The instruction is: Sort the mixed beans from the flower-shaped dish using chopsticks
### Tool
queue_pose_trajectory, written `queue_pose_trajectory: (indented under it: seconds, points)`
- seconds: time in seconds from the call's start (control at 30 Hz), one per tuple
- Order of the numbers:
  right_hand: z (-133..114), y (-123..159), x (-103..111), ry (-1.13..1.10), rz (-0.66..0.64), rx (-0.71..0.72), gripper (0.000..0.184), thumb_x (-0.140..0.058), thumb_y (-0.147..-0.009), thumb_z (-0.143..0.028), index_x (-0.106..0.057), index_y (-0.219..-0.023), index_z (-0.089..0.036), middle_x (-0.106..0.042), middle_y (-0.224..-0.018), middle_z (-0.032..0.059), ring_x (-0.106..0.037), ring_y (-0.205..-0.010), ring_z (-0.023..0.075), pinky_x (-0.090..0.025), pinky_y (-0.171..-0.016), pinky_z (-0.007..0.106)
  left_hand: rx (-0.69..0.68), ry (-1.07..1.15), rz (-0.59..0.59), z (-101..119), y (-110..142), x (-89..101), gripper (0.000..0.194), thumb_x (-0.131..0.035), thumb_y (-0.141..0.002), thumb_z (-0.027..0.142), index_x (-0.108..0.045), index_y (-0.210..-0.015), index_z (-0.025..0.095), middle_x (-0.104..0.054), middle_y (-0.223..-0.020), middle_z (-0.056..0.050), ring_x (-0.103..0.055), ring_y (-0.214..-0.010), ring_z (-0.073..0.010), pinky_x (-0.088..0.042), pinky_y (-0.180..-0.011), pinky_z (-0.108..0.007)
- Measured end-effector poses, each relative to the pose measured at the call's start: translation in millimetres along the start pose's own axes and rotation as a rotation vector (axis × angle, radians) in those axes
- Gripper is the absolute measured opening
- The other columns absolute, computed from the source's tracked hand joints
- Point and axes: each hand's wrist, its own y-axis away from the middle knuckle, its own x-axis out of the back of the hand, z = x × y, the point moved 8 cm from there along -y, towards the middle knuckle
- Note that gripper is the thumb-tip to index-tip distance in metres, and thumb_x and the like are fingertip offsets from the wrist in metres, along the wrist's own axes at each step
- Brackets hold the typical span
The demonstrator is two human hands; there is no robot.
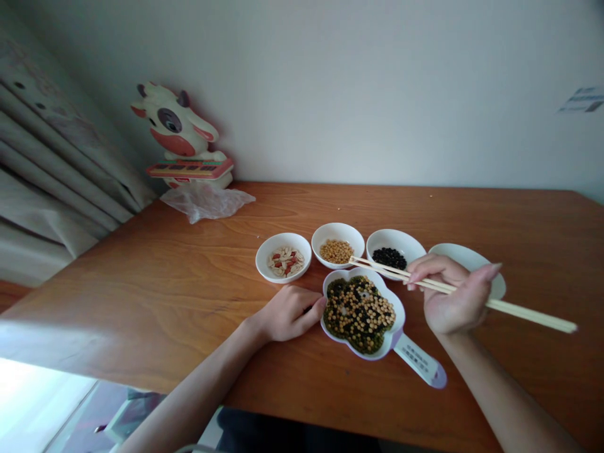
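Note:
My right hand [455,292] is closed around a pair of wooden chopsticks [523,313]. Their tips point left, above the near rim of a white bowl of yellow soybeans [336,251]; I cannot make out a bean between them. Curled on the table, my left hand [293,311] has its thumb and fingers pinched at the left rim of a flower-shaped white scoop [418,358]. Mixed yellow beans, black beans and small green beans [361,311] lie in the scoop. Its handle slants toward the lower right, below my right hand.
Left of the soybeans stands a bowl of pale and reddish flat seeds [285,261]. A bowl of black beans [389,258] is to the right, then a white dish [497,288] partly behind my right hand. A cow toy keyboard [182,135] and plastic bag [207,200] sit back left.

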Motion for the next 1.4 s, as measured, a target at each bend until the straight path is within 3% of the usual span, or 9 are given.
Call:
queue_pose_trajectory:
  seconds: [0.2,0.47,0.8,0.97,1.17,1.4]
  points:
    - [9.7,4.7,-4.3,0.109,-0.011,-0.007,0.079,-0.025,-0.108,-0.076,-0.078,-0.078,-0.025,-0.067,-0.066,0.0069,-0.06,-0.065,0.0235,-0.038,-0.057,0.038,-0.013,0.0,0.007,0.8,0.3,-0.4,0.046,-0.035,-0.118,0.037,-0.046,-0.077,0.02,-0.058,-0.072,0.0,-0.046,-0.063,-0.0125,-0.037,-0.064,-0.027]
    - [-0.1,9.2,-5.3,0.069,-0.099,-0.005,0.078,-0.033,-0.104,-0.081,-0.076,-0.07,-0.026,-0.068,-0.07,0.0071,-0.061,-0.068,0.0246,-0.042,-0.065,0.041,-0.011,0.003,0.02,1.0,0.0,0.2,0.045,-0.035,-0.118,0.035,-0.045,-0.076,0.02,-0.056,-0.07,0.001,-0.044,-0.061,-0.0117,-0.036,-0.063,-0.026]
    - [6.6,15.3,-30.1,0.016,-0.336,-0.27,0.086,-0.022,-0.107,-0.078,-0.068,-0.06,-0.023,-0.058,-0.057,0.0048,-0.052,-0.053,0.0176,-0.038,-0.053,0.035,-0.017,0.012,0.001,1.2,-1.1,0.0,0.045,-0.035,-0.118,0.036,-0.047,-0.078,0.02,-0.059,-0.072,0.0,-0.047,-0.063,-0.0124,-0.038,-0.065,-0.027]
    - [17.1,26.4,-36.2,0.017,-0.33,-0.373,0.085,-0.02,-0.106,-0.08,-0.066,-0.063,-0.023,-0.057,-0.058,0.004,-0.051,-0.055,0.0172,-0.038,-0.054,0.034,-0.019,0.003,-0.011,0.9,0.0,-0.8,0.046,-0.034,-0.118,0.037,-0.05,-0.079,0.02,-0.061,-0.074,-0.001,-0.05,-0.064,-0.0132,-0.04,-0.065,-0.027]
    - [16.9,38.6,-44.1,0.154,-0.376,-0.222,0.082,-0.011,-0.114,-0.061,-0.066,-0.068,-0.022,-0.059,-0.06,0.0021,-0.053,-0.054,0.0164,-0.039,-0.055,0.034,-0.004,-0.005,-0.014,0.0,-0.9,-1.7,0.047,-0.034,-0.118,0.038,-0.051,-0.078,0.02,-0.06,-0.073,-0.001,-0.049,-0.063,-0.0134,-0.04,-0.065,-0.027]
    - [1.1,35.4,-37.9,0.262,-0.407,0.031,0.072,-0.026,-0.112,-0.067,-0.068,-0.073,-0.023,-0.065,-0.068,0.0041,-0.06,-0.064,0.0199,-0.04,-0.065,0.038,0.011,-0.004,-0.015,-0.1,-0.9,-1.8,0.047,-0.033,-0.119,0.038,-0.048,-0.078,0.02,-0.058,-0.073,0.0,-0.047,-0.064,-0.0128,-0.038,-0.065,-0.027]
